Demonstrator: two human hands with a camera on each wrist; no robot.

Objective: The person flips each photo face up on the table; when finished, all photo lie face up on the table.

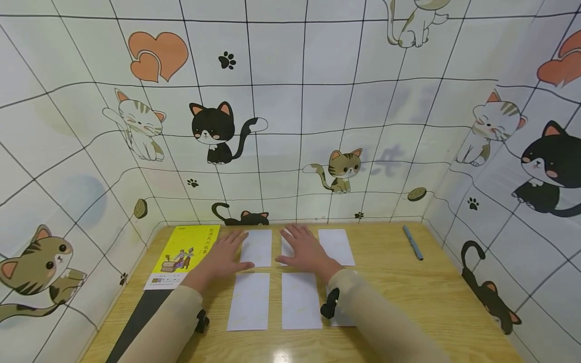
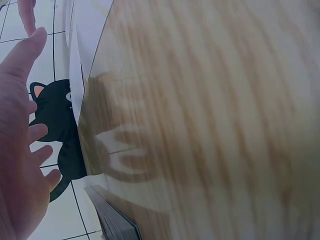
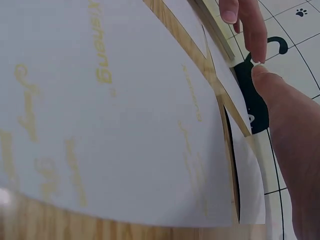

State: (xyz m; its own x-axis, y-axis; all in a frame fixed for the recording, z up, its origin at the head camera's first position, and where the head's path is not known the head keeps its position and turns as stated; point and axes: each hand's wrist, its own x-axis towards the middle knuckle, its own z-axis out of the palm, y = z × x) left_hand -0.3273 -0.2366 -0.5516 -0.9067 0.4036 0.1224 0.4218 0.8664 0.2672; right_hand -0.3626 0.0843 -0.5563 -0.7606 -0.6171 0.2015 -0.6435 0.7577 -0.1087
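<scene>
Several white paper sheets (image 1: 248, 301) lie in two rows on the wooden table. My left hand (image 1: 223, 258) has its fingers spread, between the yellow book and the back-left sheet (image 1: 256, 248). In the left wrist view this hand (image 2: 20, 135) is above the wood, with a shadow beneath. My right hand (image 1: 305, 249), fingers also extended, partly covers the back-middle sheet. Neither hand grips anything; whether the right fingers touch paper I cannot tell. The right wrist view shows faint yellow lettering on a near sheet (image 3: 135, 135) beside the right hand (image 3: 285, 110).
A yellow book (image 1: 183, 249) lies at the back left, over a dark flat strip (image 1: 142, 322). A blue-grey pen (image 1: 412, 242) is at the back right. White cloth walls (image 1: 281, 111) with cat drawings enclose the table. My right forearm partly hides the front-right sheet (image 1: 342, 319).
</scene>
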